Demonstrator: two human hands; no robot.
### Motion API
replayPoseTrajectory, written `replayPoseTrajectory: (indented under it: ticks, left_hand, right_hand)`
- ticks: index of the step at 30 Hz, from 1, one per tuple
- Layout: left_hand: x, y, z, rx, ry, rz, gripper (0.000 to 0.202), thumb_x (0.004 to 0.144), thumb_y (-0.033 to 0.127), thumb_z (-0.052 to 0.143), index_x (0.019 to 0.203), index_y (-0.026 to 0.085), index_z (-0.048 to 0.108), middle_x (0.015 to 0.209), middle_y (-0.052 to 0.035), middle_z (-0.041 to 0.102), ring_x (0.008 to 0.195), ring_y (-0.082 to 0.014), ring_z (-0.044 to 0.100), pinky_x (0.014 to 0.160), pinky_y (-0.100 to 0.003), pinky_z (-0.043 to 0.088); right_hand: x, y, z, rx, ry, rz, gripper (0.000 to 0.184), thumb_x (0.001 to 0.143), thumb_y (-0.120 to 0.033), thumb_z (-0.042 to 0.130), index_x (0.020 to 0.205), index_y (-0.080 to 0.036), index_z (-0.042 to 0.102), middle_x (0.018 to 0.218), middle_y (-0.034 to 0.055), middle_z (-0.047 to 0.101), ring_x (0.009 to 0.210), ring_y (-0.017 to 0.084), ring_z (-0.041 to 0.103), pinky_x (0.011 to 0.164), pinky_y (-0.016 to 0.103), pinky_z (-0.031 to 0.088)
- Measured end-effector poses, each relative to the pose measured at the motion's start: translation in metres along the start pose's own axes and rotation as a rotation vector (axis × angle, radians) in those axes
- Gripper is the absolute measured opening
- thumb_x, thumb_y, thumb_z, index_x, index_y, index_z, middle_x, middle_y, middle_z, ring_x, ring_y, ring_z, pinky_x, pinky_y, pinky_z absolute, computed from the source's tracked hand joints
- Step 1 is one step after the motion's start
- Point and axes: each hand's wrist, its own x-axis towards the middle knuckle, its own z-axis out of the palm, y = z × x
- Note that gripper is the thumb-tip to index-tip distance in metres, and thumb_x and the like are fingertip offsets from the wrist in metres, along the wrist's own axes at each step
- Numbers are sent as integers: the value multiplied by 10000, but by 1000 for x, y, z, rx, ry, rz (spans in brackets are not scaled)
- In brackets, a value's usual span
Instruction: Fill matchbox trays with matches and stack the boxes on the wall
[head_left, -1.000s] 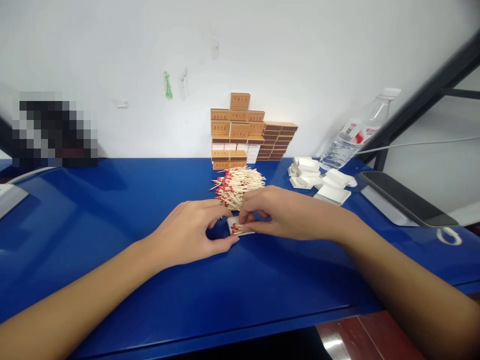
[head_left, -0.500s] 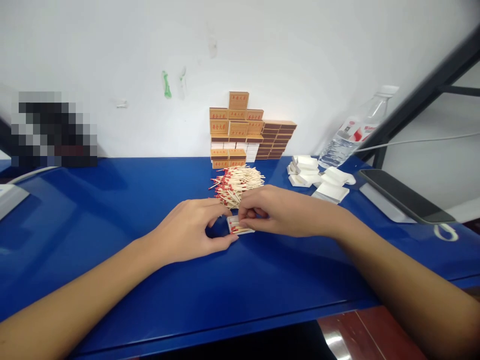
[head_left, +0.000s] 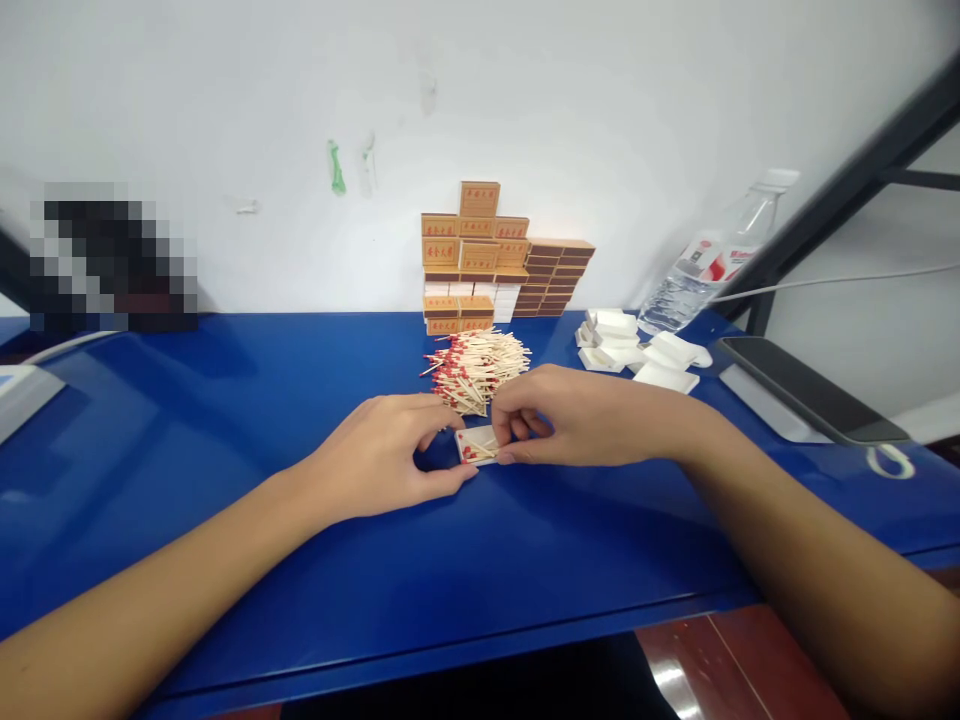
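A small white matchbox tray lies on the blue table, with several red-tipped matches loosely in it. My left hand grips the tray's left end, thumb on the near side and fingers on the far side. At the right end, the fingers of my right hand are closed together by the match ends; what they pinch, if anything, is hidden. Just behind the tray rises a big pile of matches, many red heads to the left.
Stacked matchboxes stand against the wall behind the pile. White empty trays lie to the right, near a water bottle and a phone on a stand. A white object sits at the left edge.
My right hand has shifted slightly right, from over the tray's middle to its right end, uncovering more of the inside. The matches in it now lie more askew. My left hand stays put.
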Motion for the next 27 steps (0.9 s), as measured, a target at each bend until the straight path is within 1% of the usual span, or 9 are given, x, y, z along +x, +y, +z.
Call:
replayPoseTrajectory:
  ticks: [4, 8, 11, 13, 16, 19, 23, 25, 27]
  left_hand:
    - [0, -1, 0, 5, 0, -4, 255, 910, 439, 706, 976, 195, 735, 704, 39, 543, 630, -120, 490, 573, -269, 323]
    - [1, 0, -1, -1, -20, 3, 260, 911, 440, 707, 971, 189, 739, 710, 39, 551, 631, -119, 492, 580, -269, 333]
    - [0, 1, -3, -4, -13, -3, 253, 910, 433, 711, 974, 190, 740, 700, 41, 546, 627, -119, 487, 577, -269, 326]
    - [0, 1, -3, -5, -13, -9, 254, 909, 435, 711, 967, 189, 735, 699, 41, 543, 626, -117, 484, 575, -268, 320]
    - [0, 0, -3, -8, -19, -27, 269, 904, 454, 710, 927, 187, 717, 698, 42, 535, 622, -114, 478, 571, -268, 313]
    - [0, 0, -3, -9, -24, -25, 279, 906, 465, 703, 904, 185, 703, 699, 39, 538, 621, -115, 476, 574, -268, 317]
    - [2, 2, -3, -16, -25, -16, 266, 916, 452, 695, 907, 186, 701, 703, 35, 549, 623, -117, 483, 577, -267, 322]
    - [2, 2, -3, -15, -23, -5, 261, 917, 446, 695, 901, 185, 696, 710, 34, 554, 626, -116, 487, 584, -267, 329]
    - [1, 2, -3, -11, -20, -2, 265, 920, 449, 689, 902, 184, 697, 706, 34, 552, 627, -118, 493, 587, -268, 329]
  right_hand:
    - [2, 3, 1, 43, -13, -4, 100, 946, -267, 681, 880, -204, 722, 780, -8, 699, 688, 134, 604, 632, 273, 419]
    - [2, 5, 2, 72, -28, 6, 126, 969, -290, 651, 914, -213, 734, 806, 1, 723, 691, 137, 620, 626, 267, 426]
    - [1, 6, 1, 68, -48, 11, 135, 967, -323, 668, 939, -214, 743, 820, 10, 727, 709, 146, 626, 629, 269, 427]
    - [2, 5, 2, 61, -47, 7, 125, 963, -306, 668, 948, -208, 744, 826, 13, 724, 711, 146, 623, 630, 270, 425]
    - [4, 5, 3, 79, -27, 1, 130, 968, -270, 635, 943, -196, 739, 794, 4, 705, 676, 137, 603, 612, 268, 416]
    - [5, 5, 5, 92, -12, -8, 131, 951, -277, 643, 942, -192, 741, 768, -2, 689, 658, 133, 594, 596, 266, 414]
    - [4, 2, 7, 87, 67, -37, 115, 891, -243, 684, 960, -191, 760, 781, 1, 699, 675, 130, 605, 611, 262, 422]
    - [5, -1, 8, 79, 109, -36, 104, 888, -269, 702, 916, -189, 761, 770, 0, 697, 658, 124, 592, 605, 263, 415]
    - [7, -3, 10, 65, 115, -32, 129, 902, -295, 704, 852, -182, 743, 740, -5, 683, 628, 116, 567, 587, 264, 400]
